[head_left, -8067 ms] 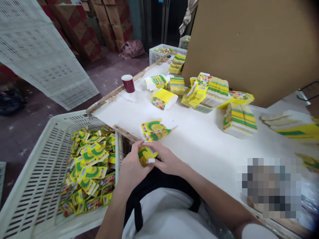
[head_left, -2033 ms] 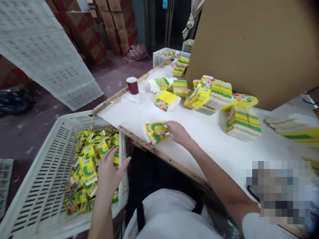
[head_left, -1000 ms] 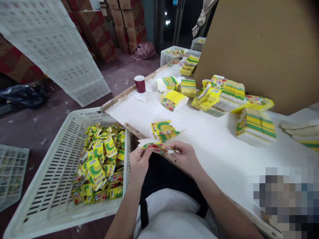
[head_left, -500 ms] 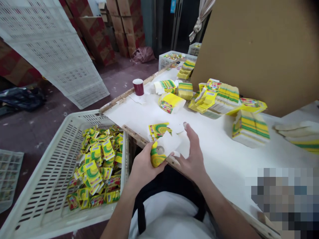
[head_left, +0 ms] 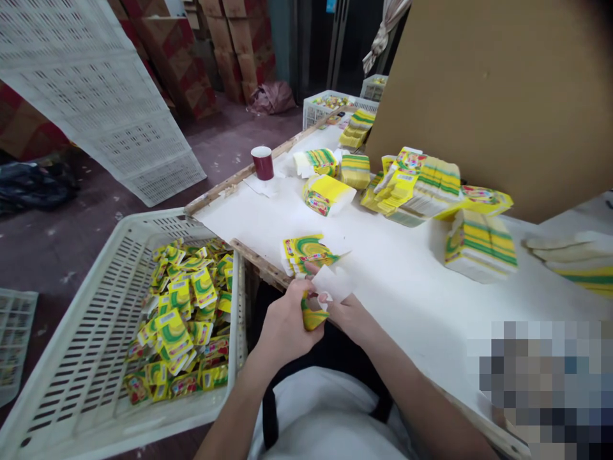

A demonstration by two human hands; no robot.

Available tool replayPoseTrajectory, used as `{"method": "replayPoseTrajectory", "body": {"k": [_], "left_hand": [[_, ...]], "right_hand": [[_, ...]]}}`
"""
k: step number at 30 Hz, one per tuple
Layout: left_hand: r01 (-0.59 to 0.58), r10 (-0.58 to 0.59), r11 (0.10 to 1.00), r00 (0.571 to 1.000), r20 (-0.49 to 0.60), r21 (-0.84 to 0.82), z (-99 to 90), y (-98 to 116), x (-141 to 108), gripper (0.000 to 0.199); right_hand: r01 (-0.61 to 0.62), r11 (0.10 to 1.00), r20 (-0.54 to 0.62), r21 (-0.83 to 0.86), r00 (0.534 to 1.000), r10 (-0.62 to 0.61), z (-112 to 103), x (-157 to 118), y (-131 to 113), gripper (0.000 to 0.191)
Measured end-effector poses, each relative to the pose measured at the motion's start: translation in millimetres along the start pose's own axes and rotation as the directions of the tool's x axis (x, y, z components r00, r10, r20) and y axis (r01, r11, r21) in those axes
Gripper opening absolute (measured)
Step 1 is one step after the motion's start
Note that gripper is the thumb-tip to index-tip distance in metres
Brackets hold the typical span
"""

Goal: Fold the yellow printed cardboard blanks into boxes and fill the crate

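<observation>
At the table's near edge, my left hand (head_left: 287, 322) is closed around a small yellow-and-green cardboard packet (head_left: 313, 318), which is bent into a curve. A white inner flap (head_left: 335, 283) stands up from it. My right hand (head_left: 352, 318) is closed on the same packet from the other side, its thumb at the packet's opening and a fingertip showing beyond the flap. Part of the packet is hidden by the fingers. Just beyond, several flat yellow-and-green cards (head_left: 306, 248) lie on the white table (head_left: 397, 281).
To the left, a white plastic crate (head_left: 90, 319) holds many finished-looking yellow packets (head_left: 175, 332). A maroon cup (head_left: 263, 164) stands near the table's far-left edge. Stacks of printed cards (head_left: 481, 246) lie along the brown board (head_left: 483, 108). A blurred-out patch covers the lower right.
My right hand has moved left and down, from spread fingers beside the packet to closing on it. The packet is more curved, and its white flap has shifted right.
</observation>
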State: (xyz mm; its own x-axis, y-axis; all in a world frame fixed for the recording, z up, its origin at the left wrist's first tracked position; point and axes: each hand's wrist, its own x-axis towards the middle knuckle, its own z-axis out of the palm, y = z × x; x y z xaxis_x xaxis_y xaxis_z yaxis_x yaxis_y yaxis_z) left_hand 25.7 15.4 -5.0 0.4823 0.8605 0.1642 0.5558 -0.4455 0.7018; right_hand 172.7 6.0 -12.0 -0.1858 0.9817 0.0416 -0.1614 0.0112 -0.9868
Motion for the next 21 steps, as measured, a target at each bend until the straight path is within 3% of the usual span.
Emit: {"method": "replayPoseTrajectory", "body": {"k": [3,6,9,12,16,21], "left_hand": [[-0.005,0.007,0.998,1.0,0.028,-0.066,5.8,-6,1,0.061],[-0.087,0.084,0.996,0.992,-0.095,-0.031,16.1,-11,3,0.059],[-0.006,0.003,1.0,0.973,-0.229,-0.013,21.0,-14,3,0.061],[0.068,-0.066,0.998,0.97,-0.234,0.001,13.7,-13,0,0.058],[0.075,-0.063,0.995,0.982,-0.18,0.066,-2.5,-14,-5,0.05],[0.041,-0.037,0.997,0.998,-0.056,0.065,-14.5,-20,-7,0.046]], "right_hand": [[0.152,0.927,0.08,-0.343,0.988,-0.133,2,-6,-8,0.068],[0.258,0.787,0.201,-0.561,0.964,-0.172,5,-9,-9,0.067],[0.247,0.743,0.115,-0.622,0.968,-0.225,3,-4,-3,0.06],[0.211,0.737,0.017,-0.642,0.965,-0.262,-4,0,1,0.057],[0.265,0.676,0.205,-0.687,0.964,-0.169,-10,-3,1,0.062],[0.296,0.687,0.309,-0.664,0.945,-0.109,-22,-9,-10,0.043]]}}
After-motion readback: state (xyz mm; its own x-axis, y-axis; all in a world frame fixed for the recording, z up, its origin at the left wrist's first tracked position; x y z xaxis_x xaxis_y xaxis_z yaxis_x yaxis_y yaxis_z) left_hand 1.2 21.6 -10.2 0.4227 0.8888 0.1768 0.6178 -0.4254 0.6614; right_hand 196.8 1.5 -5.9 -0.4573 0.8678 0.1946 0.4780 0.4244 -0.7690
